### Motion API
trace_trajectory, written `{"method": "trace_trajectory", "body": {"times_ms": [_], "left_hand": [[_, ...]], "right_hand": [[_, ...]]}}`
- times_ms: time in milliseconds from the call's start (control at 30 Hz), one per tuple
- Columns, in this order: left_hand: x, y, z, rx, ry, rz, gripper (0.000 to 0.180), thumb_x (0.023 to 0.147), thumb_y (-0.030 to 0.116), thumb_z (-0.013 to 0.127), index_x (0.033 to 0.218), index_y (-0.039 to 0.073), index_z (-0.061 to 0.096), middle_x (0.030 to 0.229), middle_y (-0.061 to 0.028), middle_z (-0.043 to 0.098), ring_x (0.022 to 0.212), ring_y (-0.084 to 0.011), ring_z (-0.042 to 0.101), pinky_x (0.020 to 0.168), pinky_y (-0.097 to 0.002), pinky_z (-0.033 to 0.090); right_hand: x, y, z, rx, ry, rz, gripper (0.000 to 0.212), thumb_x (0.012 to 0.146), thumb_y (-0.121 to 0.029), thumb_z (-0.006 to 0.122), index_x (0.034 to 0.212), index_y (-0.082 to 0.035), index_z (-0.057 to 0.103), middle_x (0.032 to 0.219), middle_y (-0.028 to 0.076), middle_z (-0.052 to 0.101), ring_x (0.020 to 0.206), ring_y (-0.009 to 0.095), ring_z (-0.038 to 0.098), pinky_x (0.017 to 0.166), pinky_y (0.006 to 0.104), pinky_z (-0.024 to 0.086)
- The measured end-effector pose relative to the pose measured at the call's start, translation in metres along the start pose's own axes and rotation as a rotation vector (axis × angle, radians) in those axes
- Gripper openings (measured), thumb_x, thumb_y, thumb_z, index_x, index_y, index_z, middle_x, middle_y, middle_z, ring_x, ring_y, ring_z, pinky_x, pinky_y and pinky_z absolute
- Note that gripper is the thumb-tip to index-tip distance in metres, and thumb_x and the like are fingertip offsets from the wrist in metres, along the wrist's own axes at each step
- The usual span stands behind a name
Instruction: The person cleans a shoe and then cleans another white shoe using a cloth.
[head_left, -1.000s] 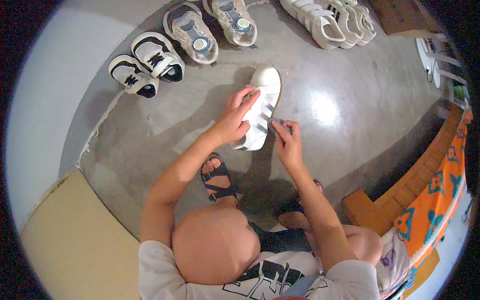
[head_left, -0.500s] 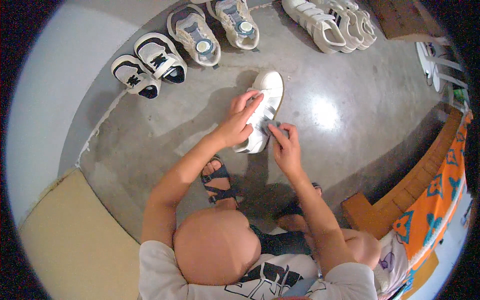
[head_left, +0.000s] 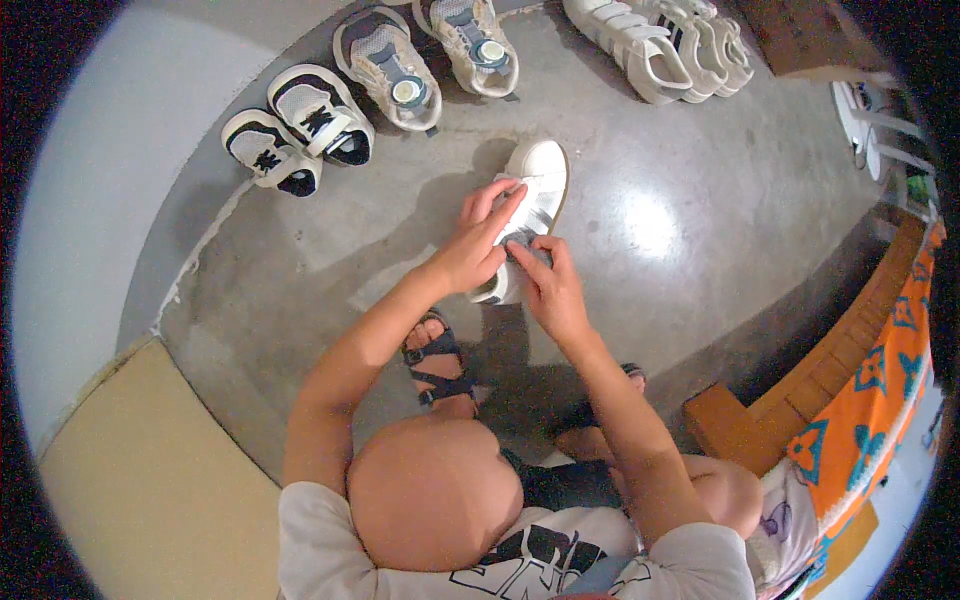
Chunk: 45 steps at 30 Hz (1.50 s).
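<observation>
A white sneaker [head_left: 541, 165] with dark side stripes rests on the floor in front of me, its toe pointing away. My left hand [head_left: 476, 240] reaches over it from the left and holds its upper, with the fingers along the strap area and the thumb nearer the heel. Between the fingers of my right hand [head_left: 555, 290] is a small dark grey pad [head_left: 519, 240], pressed against the shoe's striped side. The hand covers much of the pad, so its exact kind is hard to make out.
Black-and-white shoes [head_left: 300, 130] and beige sneakers [head_left: 392, 75] line the wall at the far left. Several white shoes [head_left: 650, 55] stand at the far right. Near my right are a wooden frame [head_left: 735, 430] and an orange patterned cloth [head_left: 860, 400]. My sandalled foot [head_left: 435, 365] is close behind the sneaker.
My right hand has moved left with the grey pad, from the sneaker's right edge farther onto its side. My left hand and the sneaker stay almost where they were.
</observation>
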<state>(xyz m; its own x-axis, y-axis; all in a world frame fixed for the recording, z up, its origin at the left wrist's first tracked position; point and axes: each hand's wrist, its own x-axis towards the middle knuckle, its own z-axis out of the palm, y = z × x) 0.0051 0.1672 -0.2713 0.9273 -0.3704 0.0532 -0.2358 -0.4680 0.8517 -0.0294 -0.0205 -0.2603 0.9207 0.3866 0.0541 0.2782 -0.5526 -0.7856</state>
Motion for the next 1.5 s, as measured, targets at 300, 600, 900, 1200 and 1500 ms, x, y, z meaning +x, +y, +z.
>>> {"method": "trace_trajectory", "body": {"times_ms": [300,600,900,1200,1500], "left_hand": [[-0.001,0.002,-0.002,-0.001,0.003,-0.004,0.081,0.069,-0.002,0.046,0.147,0.007,0.029,0.146,-0.0171,0.028,0.13,-0.04,0.029,0.111,-0.0459,0.023],[-0.004,-0.001,-0.005,0.042,0.022,0.022,0.08,0.069,-0.001,0.048,0.147,0.007,0.029,0.145,-0.018,0.028,0.128,-0.0411,0.031,0.109,-0.0465,0.026],[-0.003,-0.001,0.0,0.032,-0.003,-0.021,0.081,0.07,-0.002,0.048,0.148,0.008,0.028,0.146,-0.0178,0.026,0.128,-0.0421,0.03,0.109,-0.0463,0.027],[-0.003,0.0,0.003,0.047,0.001,-0.015,0.08,0.071,-0.001,0.048,0.147,0.007,0.027,0.147,-0.0175,0.026,0.128,-0.0423,0.029,0.11,-0.047,0.025],[-0.002,0.002,0.001,0.08,-0.006,0.002,0.08,0.071,-0.001,0.049,0.147,0.007,0.027,0.146,-0.0178,0.026,0.127,-0.0427,0.03,0.109,-0.0476,0.026]], "right_hand": [[-0.022,0.021,-0.006,-0.07,-0.092,0.011,0.06,0.071,0.009,0.059,0.125,-0.017,0.062,0.116,0.017,0.053,0.105,0.035,0.056,0.087,0.0389,0.049],[-0.026,0.026,-0.001,-0.036,-0.037,-0.059,0.05,0.072,0.012,0.064,0.116,-0.013,0.067,0.106,0.014,0.051,0.096,0.031,0.056,0.082,0.0351,0.049],[-0.004,0.014,0.011,0.025,0.006,-0.025,0.054,0.07,0.009,0.062,0.118,-0.016,0.066,0.11,0.014,0.055,0.1,0.033,0.058,0.085,0.0382,0.049],[-0.006,0.011,0.007,0.043,-0.042,0.017,0.056,0.07,0.008,0.062,0.12,-0.016,0.065,0.112,0.013,0.053,0.1,0.033,0.057,0.085,0.0362,0.049],[-0.031,0.043,-0.008,-0.071,-0.038,0.008,0.052,0.073,0.006,0.063,0.118,-0.019,0.066,0.111,0.014,0.056,0.097,0.034,0.06,0.081,0.0372,0.051]]}}
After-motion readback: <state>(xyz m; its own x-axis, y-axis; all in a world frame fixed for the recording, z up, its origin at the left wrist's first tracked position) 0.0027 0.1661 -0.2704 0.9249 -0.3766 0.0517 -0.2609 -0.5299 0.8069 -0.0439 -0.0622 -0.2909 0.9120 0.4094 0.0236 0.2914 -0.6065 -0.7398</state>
